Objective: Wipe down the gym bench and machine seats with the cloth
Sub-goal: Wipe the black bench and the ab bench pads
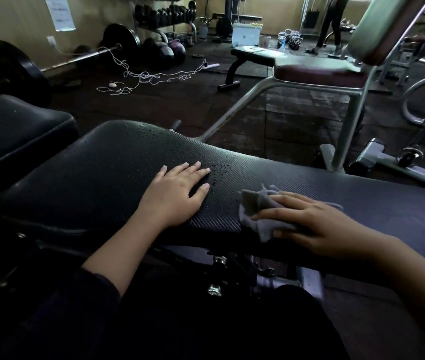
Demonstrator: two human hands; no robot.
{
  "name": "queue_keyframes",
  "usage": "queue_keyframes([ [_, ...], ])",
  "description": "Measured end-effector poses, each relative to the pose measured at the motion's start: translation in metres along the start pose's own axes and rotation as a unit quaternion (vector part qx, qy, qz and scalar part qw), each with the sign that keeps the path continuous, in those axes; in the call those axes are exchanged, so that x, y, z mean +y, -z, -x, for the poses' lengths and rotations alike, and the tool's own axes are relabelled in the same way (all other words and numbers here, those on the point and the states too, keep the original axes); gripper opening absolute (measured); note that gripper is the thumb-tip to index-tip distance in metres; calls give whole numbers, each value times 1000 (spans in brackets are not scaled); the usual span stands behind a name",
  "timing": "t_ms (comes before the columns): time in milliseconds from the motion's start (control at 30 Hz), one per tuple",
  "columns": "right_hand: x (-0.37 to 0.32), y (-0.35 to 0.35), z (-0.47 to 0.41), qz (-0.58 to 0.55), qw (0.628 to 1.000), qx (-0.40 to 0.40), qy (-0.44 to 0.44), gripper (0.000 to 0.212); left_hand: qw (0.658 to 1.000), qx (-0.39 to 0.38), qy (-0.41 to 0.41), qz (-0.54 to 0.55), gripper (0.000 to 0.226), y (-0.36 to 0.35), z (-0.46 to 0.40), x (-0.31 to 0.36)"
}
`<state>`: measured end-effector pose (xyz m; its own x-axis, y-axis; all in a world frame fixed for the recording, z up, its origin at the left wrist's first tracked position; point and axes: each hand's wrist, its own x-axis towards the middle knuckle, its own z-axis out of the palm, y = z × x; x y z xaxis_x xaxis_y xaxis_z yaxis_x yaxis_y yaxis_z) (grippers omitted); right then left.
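Note:
A black ribbed gym bench [107,175] runs across the view in front of me, with water droplets scattered over its far middle part. My left hand [177,190] lies flat on the pad, fingers straight and spread, just short of the droplets. A crumpled grey cloth [255,211] sits on the pad near its front edge. My right hand [307,222] presses on the cloth, the thumb curling under its lower edge. Part of the cloth is hidden beneath that hand.
Another black pad [16,133] stands to the left. A maroon machine seat [318,70] on a grey frame is at the right, a flat bench [253,54] behind it. A barbell [81,58], tangled cord [151,76] and dumbbell rack [167,14] lie beyond. A person [333,24] stands far back.

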<state>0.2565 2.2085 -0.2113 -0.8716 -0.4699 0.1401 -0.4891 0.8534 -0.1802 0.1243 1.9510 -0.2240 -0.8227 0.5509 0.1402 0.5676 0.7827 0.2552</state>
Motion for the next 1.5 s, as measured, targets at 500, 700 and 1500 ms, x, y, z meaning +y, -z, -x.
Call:
queue_keyframes([
  [500, 71, -3, -131, -64, 965, 47, -251, 34, 997, 29, 63, -35, 46, 36, 31, -37],
  [700, 49, -12, -164, -41, 973, 58, -220, 37, 997, 53, 58, 1, 45, 23, 35, -39],
  [1500, -3, -19, -146, -35, 999, 3, -30, 40, 993, 106, 45, 32, 42, 10, 36, -48],
])
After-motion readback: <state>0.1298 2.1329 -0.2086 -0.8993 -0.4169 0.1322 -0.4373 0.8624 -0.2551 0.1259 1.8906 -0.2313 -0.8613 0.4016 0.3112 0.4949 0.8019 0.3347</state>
